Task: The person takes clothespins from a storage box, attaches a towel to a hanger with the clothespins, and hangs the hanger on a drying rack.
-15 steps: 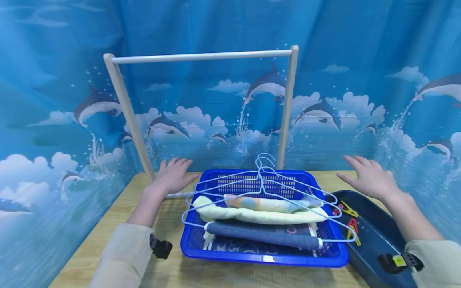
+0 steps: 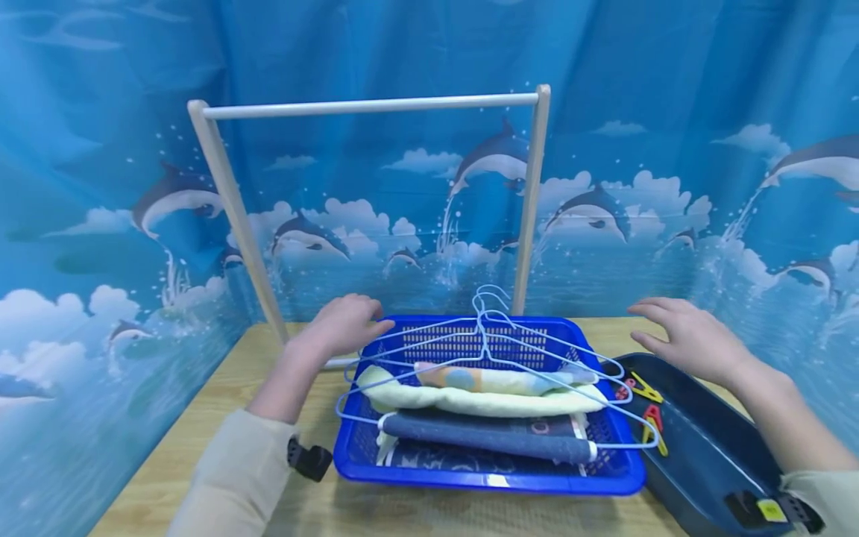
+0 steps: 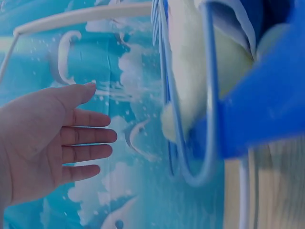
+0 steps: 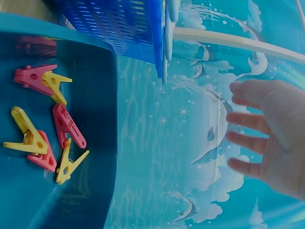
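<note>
My left hand (image 2: 344,326) and right hand (image 2: 698,341) are empty, fingers apart. The hangers (image 2: 485,344) look light and stiff; I'd pinch their hooks (image 2: 476,302).

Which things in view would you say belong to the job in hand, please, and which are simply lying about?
Probably the job's:
- hangers
- cloths draped on them
- blue basket
- rack
- pegs
- dark tray

Apparently just surroundings:
- dolphin curtain
- wooden table

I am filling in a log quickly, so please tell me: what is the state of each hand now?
Left hand: open, holding nothing, near the blue basket.
Right hand: open, holding nothing, near the dark tray.
</note>
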Available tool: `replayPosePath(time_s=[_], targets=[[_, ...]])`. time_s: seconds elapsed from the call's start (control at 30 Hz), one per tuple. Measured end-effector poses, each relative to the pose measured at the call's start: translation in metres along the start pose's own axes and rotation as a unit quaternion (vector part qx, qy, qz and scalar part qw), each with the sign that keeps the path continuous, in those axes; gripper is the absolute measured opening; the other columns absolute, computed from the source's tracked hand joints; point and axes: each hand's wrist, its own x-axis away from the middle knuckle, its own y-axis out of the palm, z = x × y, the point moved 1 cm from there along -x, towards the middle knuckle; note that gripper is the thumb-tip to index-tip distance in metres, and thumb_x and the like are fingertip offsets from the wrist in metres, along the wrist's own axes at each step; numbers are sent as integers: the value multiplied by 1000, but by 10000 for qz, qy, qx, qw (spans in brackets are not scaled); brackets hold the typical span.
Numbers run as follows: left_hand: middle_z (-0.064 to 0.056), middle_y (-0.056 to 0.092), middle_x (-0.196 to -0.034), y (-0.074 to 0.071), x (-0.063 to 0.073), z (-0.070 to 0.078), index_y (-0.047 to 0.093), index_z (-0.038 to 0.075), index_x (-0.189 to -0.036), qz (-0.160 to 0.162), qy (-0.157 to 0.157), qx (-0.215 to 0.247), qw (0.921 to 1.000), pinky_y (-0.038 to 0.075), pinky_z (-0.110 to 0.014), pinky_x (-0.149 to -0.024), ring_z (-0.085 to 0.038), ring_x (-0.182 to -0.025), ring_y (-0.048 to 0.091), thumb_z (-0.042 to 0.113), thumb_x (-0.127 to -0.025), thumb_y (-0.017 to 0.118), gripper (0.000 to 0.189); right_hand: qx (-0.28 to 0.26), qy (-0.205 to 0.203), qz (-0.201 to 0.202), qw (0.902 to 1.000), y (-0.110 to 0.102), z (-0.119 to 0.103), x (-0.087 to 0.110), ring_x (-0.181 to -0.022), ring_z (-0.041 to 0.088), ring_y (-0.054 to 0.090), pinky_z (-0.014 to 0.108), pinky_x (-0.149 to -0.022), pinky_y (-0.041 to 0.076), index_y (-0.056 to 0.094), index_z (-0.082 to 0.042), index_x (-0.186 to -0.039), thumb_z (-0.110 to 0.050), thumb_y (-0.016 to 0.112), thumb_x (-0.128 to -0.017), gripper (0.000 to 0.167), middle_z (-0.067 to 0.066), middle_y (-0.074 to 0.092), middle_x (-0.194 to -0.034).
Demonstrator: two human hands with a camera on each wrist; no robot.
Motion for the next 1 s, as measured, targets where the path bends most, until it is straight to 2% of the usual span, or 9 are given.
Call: replayPosePath(time_s=[0.17, 0.27, 0.33, 0.53, 0.63, 0.73, 0.87, 1.0], targets=[[1, 57, -72, -2, 1, 14, 63, 11, -87, -221, 303, 215, 9991, 44, -30, -58, -14, -64, 52, 32, -94, 53, 24, -169, -766, 41, 9969, 4, -6, 4, -105, 41, 51, 56, -82, 42, 62, -3, -114, -9, 68, -82, 33, 19, 59, -113], [2, 55, -67, -3, 1, 24, 62, 12, -83, -303, 556, 295, 9976, 40, -28, -54, -13, -58, 48, 30, -94, 53, 23, -188, -1098, 41, 9938, 8, -9, 4, -102, 37, 55, 53, -79, 45, 64, -6, -109, -8, 71, -79, 31, 14, 61, -110], [3, 55, -70, -3, 0, 31, 63, 12, -86, -306, 699, 254, 9968, 41, -27, -55, -12, -59, 49, 28, -94, 54, 21, -143, -1282, 46, 9916, 12, -11, 4, -100, 35, 57, 51, -79, 47, 66, -7, -107, -7, 71, -78, 29, 11, 62, -108], [3, 53, -74, 1, -2, 50, 61, 12, -85, -22, 1202, -380, 9920, 40, -28, -59, -13, -66, 47, 31, -93, 56, 21, -165, -1169, -353, 9924, 21, -16, 3, -102, 32, 56, 49, -82, 46, 62, -7, -111, -11, 65, -81, 30, 8, 59, -110], [3, 50, -74, 5, -3, 56, 57, 13, -81, 172, 1444, -859, 9856, 38, -29, -61, -15, -68, 44, 35, -93, 55, 24, -222, -1075, -575, 9923, 25, -18, 3, -104, 31, 54, 49, -83, 45, 60, -8, -114, -13, 64, -82, 32, 7, 57, -111], [2, 50, -76, 11, -4, 60, 55, 14, -80, 358, 1673, -1370, 9757, 37, -30, -65, -16, -72, 43, 39, -93, 53, 28, -253, -1098, -642, 9916, 28, -19, 2, -103, 29, 55, 48, -82, 45, 60, -9, -114, -13, 64, -81, 33, 5, 57, -111], [0, 54, -85, 20, -7, 67, 59, 13, -90, 525, 1935, -1879, 9615, 40, -33, -76, -17, -82, 46, 44, -91, 52, 32, -191, -1203, -632, 9905, 32, -20, 1, -99, 26, 56, 46, -80, 47, 61, -11, -111, -12, 66, -79, 33, 3, 57, -108], [-1, 56, -94, 25, -10, 77, 60, 12, -99, 574, 2142, -2179, 9504, 39, -36, -86, -20, -91, 48, 47, -90, 52, 37, -157, -1291, -632, 9895, 35, -20, 1, -95, 21, 57, 42, -76, 48, 63, -12, -111, -12, 65, -78, 32, 1, 57, -108]])
